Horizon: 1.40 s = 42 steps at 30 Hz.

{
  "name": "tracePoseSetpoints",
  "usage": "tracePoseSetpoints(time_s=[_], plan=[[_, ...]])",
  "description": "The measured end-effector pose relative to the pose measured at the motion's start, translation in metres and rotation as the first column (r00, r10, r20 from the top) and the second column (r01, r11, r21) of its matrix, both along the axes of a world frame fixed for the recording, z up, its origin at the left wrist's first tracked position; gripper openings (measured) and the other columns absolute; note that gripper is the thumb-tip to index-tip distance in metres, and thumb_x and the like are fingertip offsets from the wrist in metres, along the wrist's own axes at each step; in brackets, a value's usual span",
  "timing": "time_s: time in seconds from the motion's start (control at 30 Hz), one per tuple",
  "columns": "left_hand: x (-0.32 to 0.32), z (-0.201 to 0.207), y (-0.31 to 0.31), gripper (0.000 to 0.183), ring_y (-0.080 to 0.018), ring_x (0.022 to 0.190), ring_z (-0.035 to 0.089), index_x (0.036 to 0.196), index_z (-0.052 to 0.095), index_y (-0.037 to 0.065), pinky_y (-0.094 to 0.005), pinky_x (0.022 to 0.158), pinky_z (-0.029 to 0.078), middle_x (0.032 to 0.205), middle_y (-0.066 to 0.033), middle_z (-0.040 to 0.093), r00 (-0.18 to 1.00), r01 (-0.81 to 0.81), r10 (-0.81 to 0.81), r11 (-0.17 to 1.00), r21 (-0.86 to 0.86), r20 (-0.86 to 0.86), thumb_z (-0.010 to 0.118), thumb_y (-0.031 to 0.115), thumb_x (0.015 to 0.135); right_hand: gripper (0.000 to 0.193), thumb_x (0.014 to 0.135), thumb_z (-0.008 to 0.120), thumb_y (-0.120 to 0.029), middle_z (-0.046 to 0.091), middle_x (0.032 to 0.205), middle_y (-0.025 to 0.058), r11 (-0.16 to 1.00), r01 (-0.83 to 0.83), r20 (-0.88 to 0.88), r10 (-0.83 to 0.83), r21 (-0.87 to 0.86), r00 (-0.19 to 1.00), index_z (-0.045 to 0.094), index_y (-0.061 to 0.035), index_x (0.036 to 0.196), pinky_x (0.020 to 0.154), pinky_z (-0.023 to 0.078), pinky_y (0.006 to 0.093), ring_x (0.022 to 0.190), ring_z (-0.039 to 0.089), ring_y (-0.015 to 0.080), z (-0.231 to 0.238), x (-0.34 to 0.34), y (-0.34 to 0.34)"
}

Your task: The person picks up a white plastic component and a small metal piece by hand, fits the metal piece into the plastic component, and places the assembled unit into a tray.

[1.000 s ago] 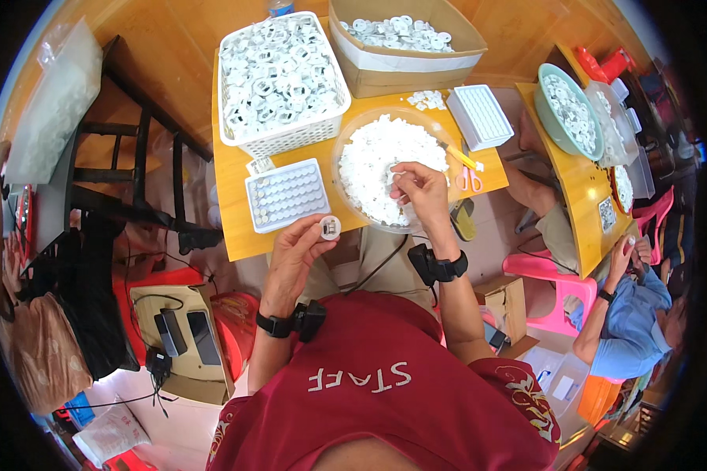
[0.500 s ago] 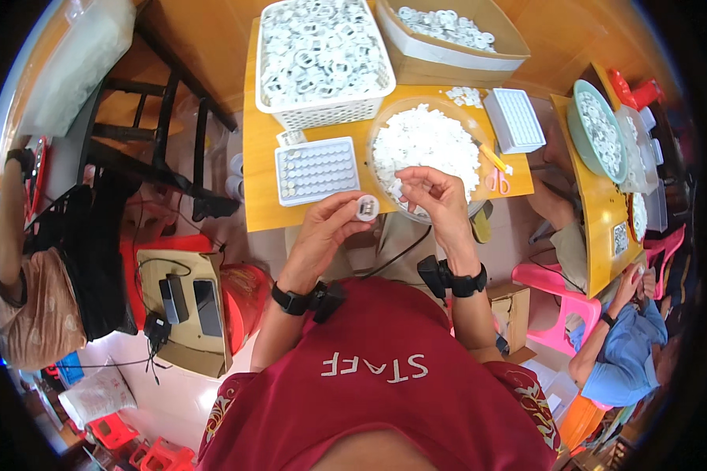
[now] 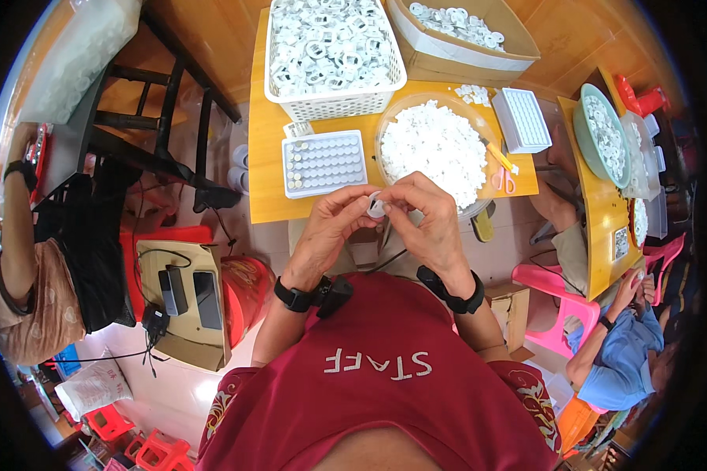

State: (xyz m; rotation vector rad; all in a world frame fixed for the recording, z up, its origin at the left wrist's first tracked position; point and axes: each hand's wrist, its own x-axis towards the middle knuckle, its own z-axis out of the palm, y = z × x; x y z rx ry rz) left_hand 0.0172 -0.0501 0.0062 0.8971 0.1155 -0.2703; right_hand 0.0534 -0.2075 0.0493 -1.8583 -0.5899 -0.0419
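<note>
Between the fingertips of my left hand (image 3: 331,226) sits a small round white plastic part (image 3: 375,207) with a dark slot in its middle. The thumb and fingers of my right hand (image 3: 427,218) are closed against the part's right edge; any small piece pinched there is hidden. Both hands are near the table's front edge. Just beyond, a round bowl (image 3: 491,129) holds a heap of small white pieces (image 3: 432,145). To its left lies a white tray (image 3: 324,185) with rows of round pockets, a few at its left filled with round pieces.
A white basket (image 3: 334,104) and a cardboard box (image 3: 467,63) of round white parts stand at the back. Orange-handled scissors (image 3: 503,182), a yellow cutter (image 3: 495,154) and stacked trays (image 3: 522,122) are at the right. A person in blue (image 3: 620,353) sits at another table.
My right hand has come from over the bowl's near edge, down and left, to the round part. The left hand has shifted slightly right, and the part in it has turned.
</note>
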Motion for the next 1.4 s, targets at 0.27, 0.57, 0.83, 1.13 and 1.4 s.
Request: tracePoseSetpoints(time_s=[0.27, 0.57, 0.83, 1.13, 1.4], plan=[[0.000, 0.000, -0.002, 0.023, -0.0093, 0.078, 0.057, 0.107, 0.059, 0.002, -0.0221, 0.071, 0.049, 0.095, -0.0052, 0.061, 0.999, -0.043, 0.043, 0.999, 0.001, 0.027, 0.055, 0.012, 0.088, 0.014, 0.072, 0.059, 0.006, 0.056, 0.072, 0.0081, 0.999, 0.024, 0.009, -0.024, -0.031, 1.000, 0.063, 0.0008, 0.084, 0.050, 0.042, 0.0252, 0.055, 0.054, 0.0143, -0.001, 0.000, 0.001], [0.001, 0.001, -0.004, 0.023, -0.0094, 0.079, 0.058, 0.108, 0.058, 0.001, -0.0223, 0.072, 0.049, 0.097, -0.0059, 0.062, 0.999, -0.038, 0.038, 0.998, 0.046, 0.009, 0.055, 0.010, 0.087, 0.014, 0.071, 0.057, 0.008, 0.055, 0.072, 0.0086, 0.999, 0.031, 0.029, -0.030, -0.028, 0.999, 0.063, 0.0005, 0.082, 0.050, 0.043, 0.0264, 0.056, 0.054, 0.0171, -0.009, -0.001, 0.001], [0.002, -0.006, -0.011, 0.019, -0.0110, 0.078, 0.060, 0.101, 0.060, 0.000, -0.0232, 0.071, 0.050, 0.096, -0.0061, 0.059, 0.991, -0.120, 0.111, 0.981, 0.151, 0.069, 0.059, 0.006, 0.083, 0.018, 0.071, 0.058, 0.008, 0.053, 0.073, 0.0070, 0.994, 0.100, 0.075, -0.097, -0.036, 0.992, 0.061, -0.0008, 0.087, 0.049, 0.042, 0.0238, 0.057, 0.056, 0.0159, -0.014, -0.004, 0.008], [0.007, 0.007, -0.021, 0.010, -0.0130, 0.082, 0.059, 0.092, 0.061, -0.001, -0.0231, 0.067, 0.052, 0.094, -0.0041, 0.048, 0.954, -0.283, 0.230, 0.902, 0.327, 0.191, 0.058, 0.002, 0.082, 0.009, 0.075, 0.060, 0.001, 0.059, 0.074, 0.0007, 0.965, 0.130, -0.481, -0.004, 0.227, 0.877, 0.059, -0.0003, 0.084, 0.049, 0.039, 0.0174, 0.061, 0.052, 0.0025, -0.028, 0.001, -0.001], [0.007, 0.002, -0.025, 0.011, -0.0126, 0.082, 0.059, 0.092, 0.061, -0.002, -0.0215, 0.068, 0.050, 0.091, -0.0031, 0.045, 0.925, -0.345, 0.240, 0.856, 0.384, 0.295, 0.058, -0.002, 0.081, 0.007, 0.076, 0.060, -0.004, 0.058, 0.068, -0.0011, 0.940, 0.158, -0.542, 0.034, 0.304, 0.840, 0.060, -0.0025, 0.083, 0.048, 0.037, 0.0156, 0.059, 0.051, 0.0015, -0.031, 0.004, 0.000]])
